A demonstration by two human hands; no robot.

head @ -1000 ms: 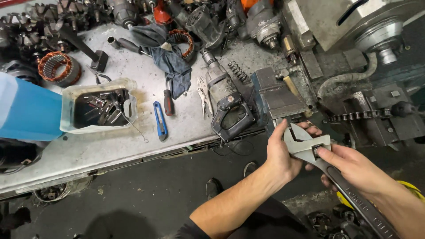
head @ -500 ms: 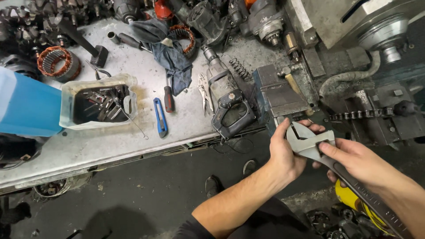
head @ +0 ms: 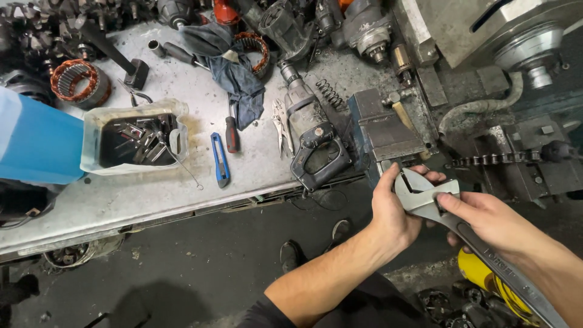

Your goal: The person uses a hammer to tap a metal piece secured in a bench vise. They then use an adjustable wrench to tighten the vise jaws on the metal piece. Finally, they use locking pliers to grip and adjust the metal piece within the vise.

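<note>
A large grey adjustable wrench (head: pixel 425 195) is held in front of me, jaws up and handle running down to the lower right. My left hand (head: pixel 393 209) wraps around its head from the left. My right hand (head: pixel 490 222) grips the shaft just below the jaw, index finger on the head. Just above the wrench stands a blue bench vise (head: pixel 384 129) at the workbench edge.
On the grey workbench (head: pixel 152 188) lie a power drill (head: pixel 311 135), pliers (head: pixel 280 124), a blue utility knife (head: pixel 220 159), a screwdriver (head: pixel 232 129), a rag (head: pixel 234 76), a plastic tub of metal parts (head: pixel 135 138) and motor stators. A blue container (head: pixel 33 143) stands left. A lathe (head: pixel 504 54) is right.
The wrench and both hands have shifted slightly left and up toward the vise. My right hand has slid up the shaft to the jaw.
</note>
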